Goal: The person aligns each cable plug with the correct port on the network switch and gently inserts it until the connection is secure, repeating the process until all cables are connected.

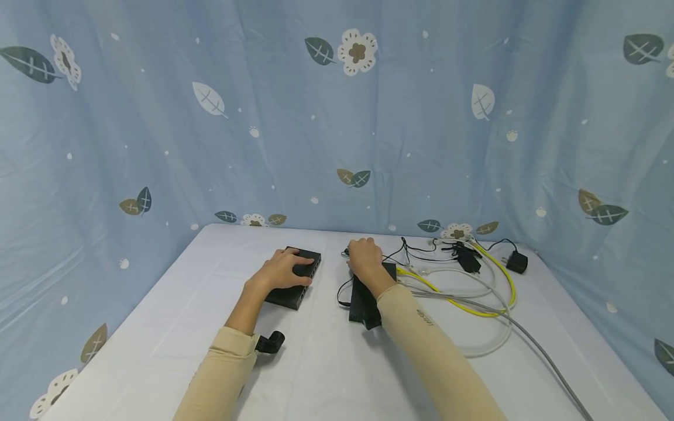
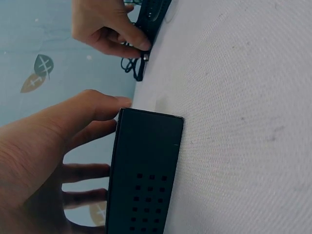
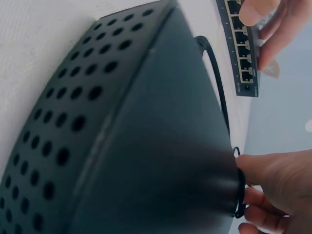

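My left hand [image 1: 279,271] lay over the black network switch [image 1: 284,297], fingers spread and fairly straight on its top, resting there without closing round it. The thumb came near the long edge with the Ethernet ports [image 3: 243,51], which faced my right hand [image 1: 365,260]. That hand had thumb and fingers pinched on a thin black cord [image 3: 241,192], just beyond the far end of a vented black box [image 1: 362,298]. The cord sat between my fingertips, and the box stretched back from them beneath my wrist.

Between the switch and the box ran a strip of white tabletop [image 1: 316,362], and more cloth spread wide to the left of the switch. The right side was tighter: a yellow cable [image 1: 513,286], a white cable [image 1: 505,336] and a grey cable [image 1: 547,356] looped out from the box's right side, with two black power adapters [image 1: 517,262] behind them. The table's far edge lay some way past both hands, against the blue curtain [image 1: 284,146].
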`<control>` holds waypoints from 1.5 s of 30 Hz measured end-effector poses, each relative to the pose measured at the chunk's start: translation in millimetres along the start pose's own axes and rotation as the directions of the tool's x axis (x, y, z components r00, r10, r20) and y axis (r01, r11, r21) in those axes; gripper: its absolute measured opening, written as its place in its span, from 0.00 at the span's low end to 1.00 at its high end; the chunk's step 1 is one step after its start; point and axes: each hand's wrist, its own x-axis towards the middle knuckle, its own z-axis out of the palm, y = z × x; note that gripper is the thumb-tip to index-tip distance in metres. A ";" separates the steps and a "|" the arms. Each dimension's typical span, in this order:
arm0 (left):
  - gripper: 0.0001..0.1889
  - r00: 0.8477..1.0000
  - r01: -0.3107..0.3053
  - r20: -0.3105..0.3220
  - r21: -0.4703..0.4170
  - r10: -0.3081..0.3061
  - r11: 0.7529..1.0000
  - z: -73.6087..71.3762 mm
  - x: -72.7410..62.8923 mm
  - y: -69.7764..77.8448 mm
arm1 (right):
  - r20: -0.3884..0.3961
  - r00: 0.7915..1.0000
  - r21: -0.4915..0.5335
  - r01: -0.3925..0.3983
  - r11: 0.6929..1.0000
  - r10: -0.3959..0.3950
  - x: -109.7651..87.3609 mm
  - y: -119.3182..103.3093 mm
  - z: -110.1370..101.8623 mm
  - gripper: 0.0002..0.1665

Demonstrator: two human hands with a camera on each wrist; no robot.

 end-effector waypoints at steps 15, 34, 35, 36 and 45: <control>0.30 1.000 0.010 0.015 0.015 -0.010 1.000 -1.8 0.1 0.6 | 0.004 0.999 0.043 0.036 0.998 -0.036 3.5 -0.1 6.2 0.12; 0.31 1.000 0.006 0.030 0.010 -0.006 1.000 -2.6 2.9 -0.8 | -0.066 0.975 0.179 0.221 0.959 -0.212 0.7 -9.6 1.6 0.06; 0.31 1.000 0.005 0.030 0.010 -0.005 1.000 -2.6 2.9 -0.9 | -0.067 0.973 0.186 0.228 0.956 -0.219 0.5 -9.5 0.7 0.06; 0.31 1.000 0.004 0.030 0.011 -0.005 1.000 -2.5 2.9 -1.0 | -0.066 0.972 0.195 0.234 0.953 -0.225 0.2 -9.5 -0.2 0.06; 0.30 1.000 -0.006 0.016 0.010 0.006 1.000 -0.6 3.8 -2.7 | -0.017 0.972 0.217 0.232 0.948 -0.234 -3.4 -7.6 -7.4 0.12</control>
